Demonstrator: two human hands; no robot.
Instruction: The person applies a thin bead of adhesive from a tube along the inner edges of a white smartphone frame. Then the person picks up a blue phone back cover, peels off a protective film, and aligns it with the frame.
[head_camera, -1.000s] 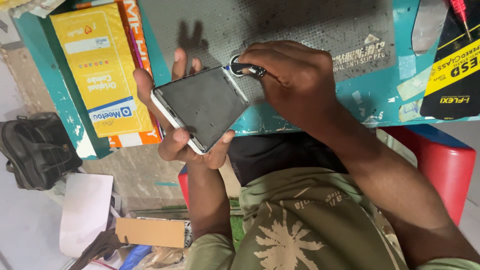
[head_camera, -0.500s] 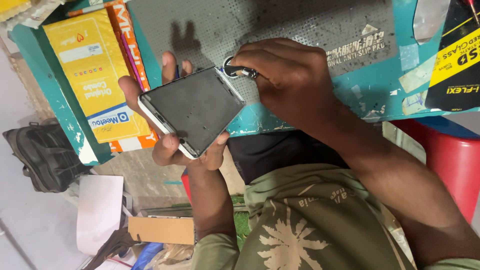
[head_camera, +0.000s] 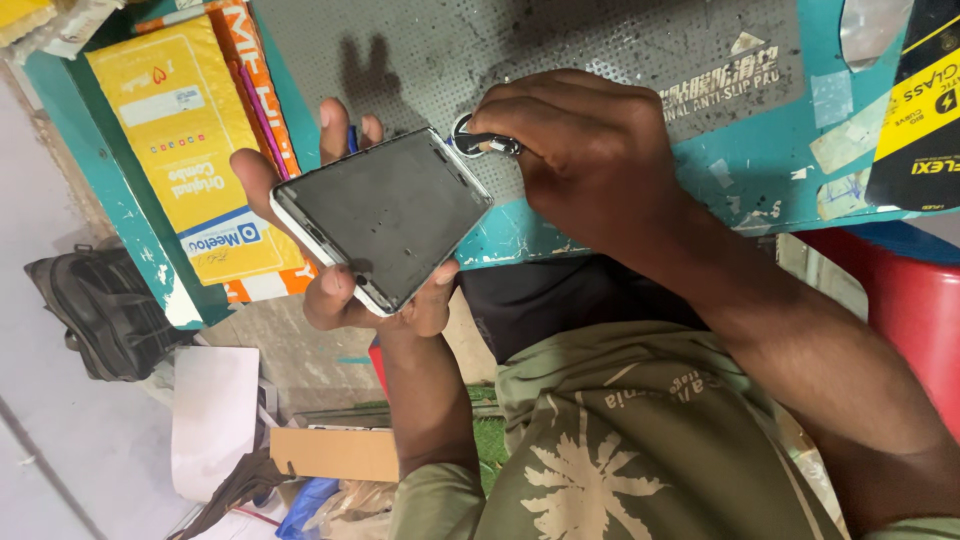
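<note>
The left hand (head_camera: 345, 290) cradled a smartphone (head_camera: 385, 215), fingers wrapped under its edges, screen dark, above the near edge of the grey anti-slip mat (head_camera: 560, 50). At the phone's upper corner the right hand (head_camera: 590, 160) pinched a small metal tool (head_camera: 480, 142). The phone appeared unopened, so work looked barely begun. The tool's tip was hidden.
</note>
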